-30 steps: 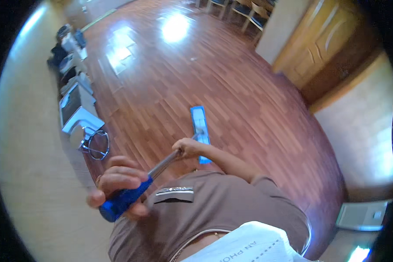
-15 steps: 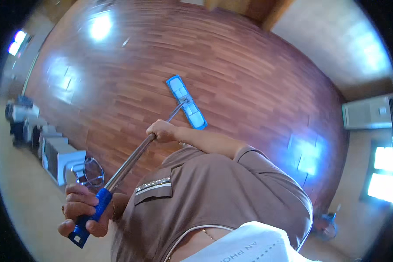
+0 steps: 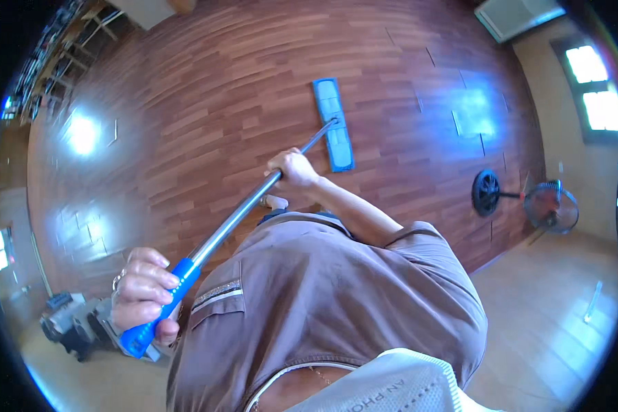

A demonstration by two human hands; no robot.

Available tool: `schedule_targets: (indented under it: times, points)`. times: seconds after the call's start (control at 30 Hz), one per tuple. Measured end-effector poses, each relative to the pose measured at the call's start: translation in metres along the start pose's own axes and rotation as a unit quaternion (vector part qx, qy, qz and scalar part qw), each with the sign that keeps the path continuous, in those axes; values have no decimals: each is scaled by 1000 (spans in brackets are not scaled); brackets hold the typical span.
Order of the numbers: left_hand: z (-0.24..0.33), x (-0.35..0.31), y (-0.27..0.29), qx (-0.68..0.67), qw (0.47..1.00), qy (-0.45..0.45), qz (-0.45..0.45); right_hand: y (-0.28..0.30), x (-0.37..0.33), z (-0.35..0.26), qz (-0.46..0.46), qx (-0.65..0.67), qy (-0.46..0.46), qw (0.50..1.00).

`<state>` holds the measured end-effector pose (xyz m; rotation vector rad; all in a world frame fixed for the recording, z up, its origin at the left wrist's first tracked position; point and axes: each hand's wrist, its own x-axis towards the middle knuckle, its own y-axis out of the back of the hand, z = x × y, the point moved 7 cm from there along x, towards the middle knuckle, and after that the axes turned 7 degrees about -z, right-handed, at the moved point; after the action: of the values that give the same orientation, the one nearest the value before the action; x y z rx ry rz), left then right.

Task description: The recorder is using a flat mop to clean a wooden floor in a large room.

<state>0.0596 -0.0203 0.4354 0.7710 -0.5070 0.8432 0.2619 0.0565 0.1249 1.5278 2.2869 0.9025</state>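
A flat floor mop has its blue mop head (image 3: 334,134) lying on the brown wood-plank floor in front of me. Its shiny metal pole (image 3: 233,221) slants from there down to the lower left. At the near end, my left hand (image 3: 144,288), a ring on one finger, is wrapped around the blue grip (image 3: 178,292). Farther along the pole, my right hand (image 3: 295,168) closes around the metal, with its forearm crossing in from the right.
To the right a fan (image 3: 551,207) with a round dark base (image 3: 486,193) lies along the wall side. A white cabinet-like unit (image 3: 518,17) stands at the upper right. Stacked equipment (image 3: 82,326) sits at lower left, and a rack (image 3: 72,58) at upper left.
My view has turned to the right, bringing the fan fully into sight. The mop head has shifted right and farther up in the view. Both hands keep their hold on the mop.
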Motion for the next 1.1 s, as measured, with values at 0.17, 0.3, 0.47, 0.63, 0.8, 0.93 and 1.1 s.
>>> schedule_targets:
  times: [0.17,0.3,0.47,0.63,0.8,0.93,1.1]
  points:
    - [-23,37,-39,-112,982,-12,-151,45,-74,28,67,-25,-129,989]
    - [-48,69,-87,-199,971,6,-134,67,-146,58,138,-39,-223,964]
    - [-87,98,-157,-342,910,33,-232,93,-237,68,301,-70,-246,919]
    - [-104,102,-241,-398,852,78,-331,80,-350,88,333,-77,-420,841]
    - [-93,80,-325,-412,758,114,-492,46,-452,99,430,-108,-573,689]
    - [-99,65,-350,-446,712,137,-525,37,-488,114,421,-132,-597,670]
    - [-96,76,-349,-397,733,110,-541,47,-488,122,419,-93,-605,671]
